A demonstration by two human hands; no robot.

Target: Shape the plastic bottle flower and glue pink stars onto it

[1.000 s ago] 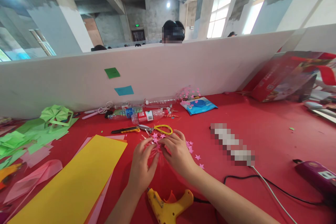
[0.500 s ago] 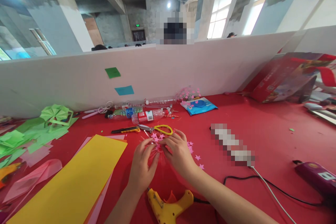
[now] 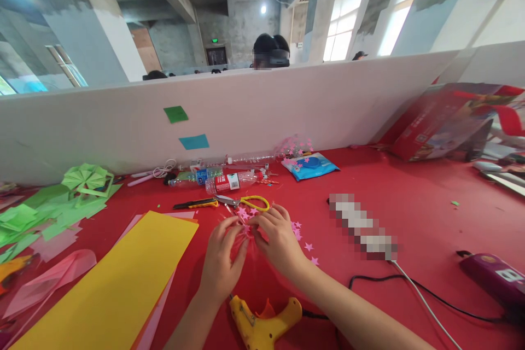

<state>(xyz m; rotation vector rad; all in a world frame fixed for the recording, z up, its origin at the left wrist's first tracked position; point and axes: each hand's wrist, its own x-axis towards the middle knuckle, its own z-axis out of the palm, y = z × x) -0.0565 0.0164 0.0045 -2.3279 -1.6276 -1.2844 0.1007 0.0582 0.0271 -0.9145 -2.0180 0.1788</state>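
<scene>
My left hand (image 3: 223, 260) and my right hand (image 3: 279, 243) meet over the middle of the red table, fingertips bent inward. Between them is a clear plastic piece with pink stars (image 3: 247, 229) on it, its thin strips spreading outward. Both hands pinch this piece; their fingers partly hide it. Loose pink stars (image 3: 308, 247) lie just right of my right hand. Beyond my fingers rest yellow-handled scissors (image 3: 255, 203) and a utility knife (image 3: 197, 204). A yellow glue gun (image 3: 262, 325) lies below my wrists, near the bottom edge.
Yellow paper (image 3: 110, 279) and green paper scraps (image 3: 53, 213) cover the left side. Plastic bottles (image 3: 232, 181) and a blue wipes pack (image 3: 314, 166) line the white partition (image 3: 254, 109). A blurred strip with a cable and a purple tool (image 3: 494, 279) are on the right.
My hands stay in nearly the same place, with only a slight shift of the fingers and stars. Nothing is let go or picked up.
</scene>
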